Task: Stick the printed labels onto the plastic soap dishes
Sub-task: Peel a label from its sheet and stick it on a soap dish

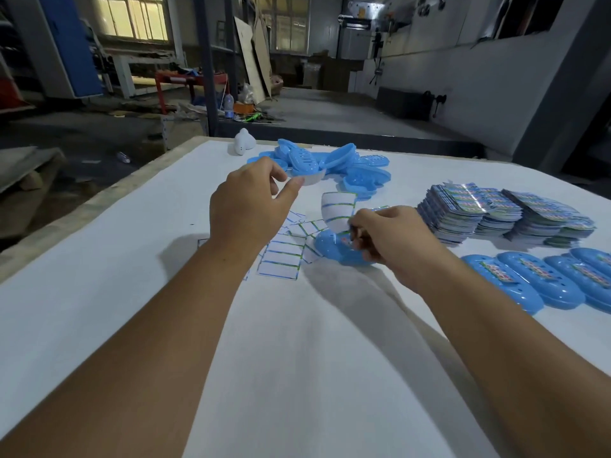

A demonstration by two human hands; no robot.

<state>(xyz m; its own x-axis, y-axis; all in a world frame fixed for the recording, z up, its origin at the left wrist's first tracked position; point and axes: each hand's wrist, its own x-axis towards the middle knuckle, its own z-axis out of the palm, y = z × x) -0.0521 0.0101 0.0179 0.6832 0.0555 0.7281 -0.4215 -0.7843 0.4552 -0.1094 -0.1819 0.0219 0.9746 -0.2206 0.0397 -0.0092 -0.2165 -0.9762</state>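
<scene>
A pile of blue plastic soap dishes (330, 160) lies at the far side of the white table (132, 259). My left hand (251, 206) reaches to the pile's near edge, thumb and forefinger pinching the pale rim of one dish (307, 178). Another blue dish (334, 251) lies on the table in front of me. My right hand (386, 236) rests on it with curled fingers, pinching a label sheet (337, 208) that curls upward. The label under those fingers is mostly hidden.
Stacks of printed labels (496, 213) sit at the right. A row of labelled blue dishes (535, 282) lies at the right edge. Peeled backing sheets (284, 259) are scattered between my hands. A white object (244, 143) stands at the far table edge.
</scene>
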